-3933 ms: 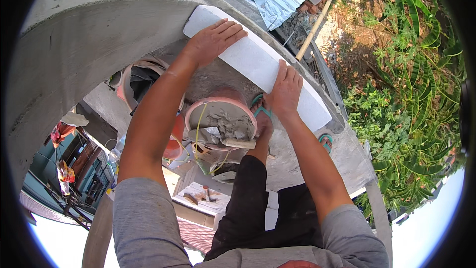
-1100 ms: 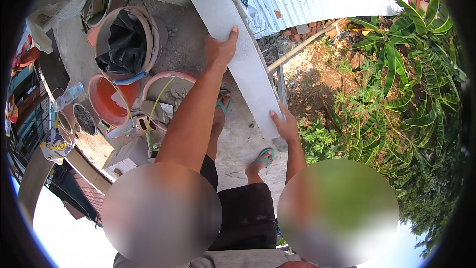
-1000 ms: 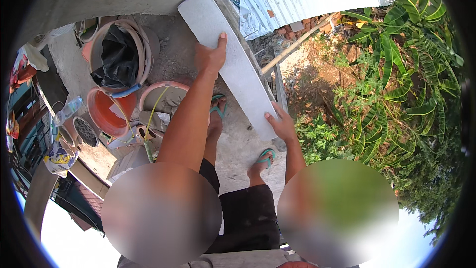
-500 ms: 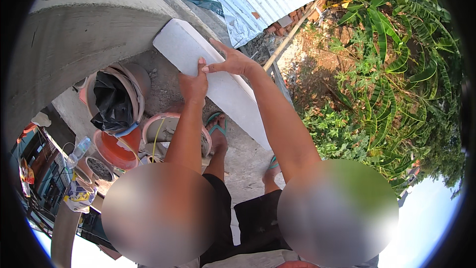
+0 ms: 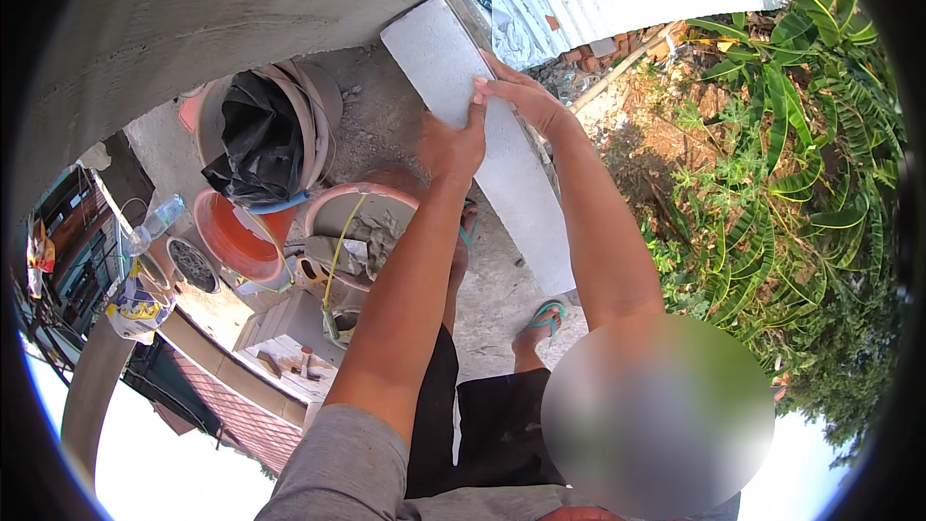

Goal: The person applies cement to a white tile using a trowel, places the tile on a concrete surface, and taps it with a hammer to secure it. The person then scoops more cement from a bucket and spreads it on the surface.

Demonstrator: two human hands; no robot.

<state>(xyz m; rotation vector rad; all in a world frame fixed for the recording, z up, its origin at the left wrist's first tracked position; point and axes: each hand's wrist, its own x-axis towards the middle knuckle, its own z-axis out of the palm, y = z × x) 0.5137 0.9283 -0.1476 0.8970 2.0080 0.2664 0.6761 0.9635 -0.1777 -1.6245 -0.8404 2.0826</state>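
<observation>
Our long pale block [image 5: 521, 174] slants through the upper middle of the frame; what bears it underneath is hidden. Our left hand [image 5: 453, 148] grips its left edge and our right hand [image 5: 529, 104] its right, thumbs almost meeting on top. We seem to be adjusting its position; next, we judge, calls for even pressure from both sides. The mortar bucket [image 5: 391, 190] stands left of centre, the grey wall [image 5: 241, 19] fills the upper left.

Grey concrete wall [image 5: 241, 19], dusty floor [image 5: 492, 294], sunlit greenery [image 5: 801, 174]; beyond, probably corrugated sheeting [image 5: 617, 0], overexposed.
</observation>
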